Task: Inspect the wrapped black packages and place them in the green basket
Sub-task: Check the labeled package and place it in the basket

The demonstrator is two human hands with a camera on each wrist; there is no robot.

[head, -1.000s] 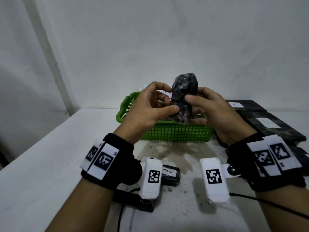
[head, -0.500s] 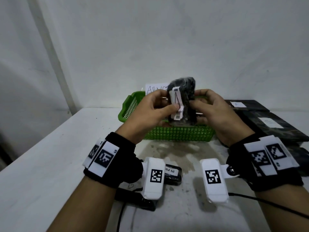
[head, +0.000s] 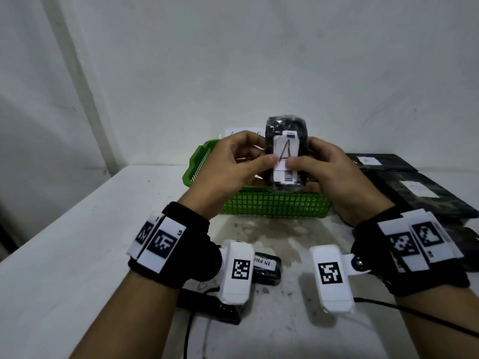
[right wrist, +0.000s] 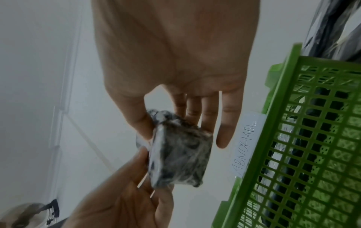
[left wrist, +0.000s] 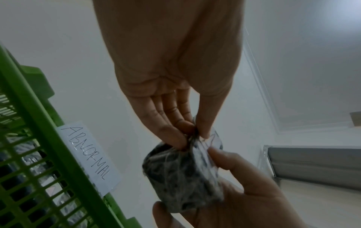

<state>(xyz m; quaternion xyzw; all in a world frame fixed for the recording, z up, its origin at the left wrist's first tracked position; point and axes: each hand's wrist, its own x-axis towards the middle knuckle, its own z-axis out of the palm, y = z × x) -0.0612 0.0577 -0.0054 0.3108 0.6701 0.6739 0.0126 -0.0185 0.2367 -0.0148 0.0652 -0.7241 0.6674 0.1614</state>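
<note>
A small black package (head: 286,130) wrapped in clear film stands upright in the air above the near wall of the green basket (head: 274,204). Its white label with a handwritten "A" and a barcode faces me. My left hand (head: 233,167) pinches its left side, thumb on the label, and my right hand (head: 329,172) pinches its right side. The wrist views show the package (left wrist: 183,177) (right wrist: 181,155) held between thumbs and fingers of both hands, beside the basket (left wrist: 39,154) (right wrist: 312,138) with its "ABNORMAL" tag (left wrist: 89,155).
Flat black wrapped packages (head: 425,193) with white labels lie stacked on the white table (head: 77,242) to the right of the basket. A small black item (head: 267,265) labelled "IN PR…" sits near my left wrist. A cable (head: 420,314) runs off to the right.
The package has been turned in my hands so that its white label now faces me squarely. Both hands have kept hold of it above the basket.
</note>
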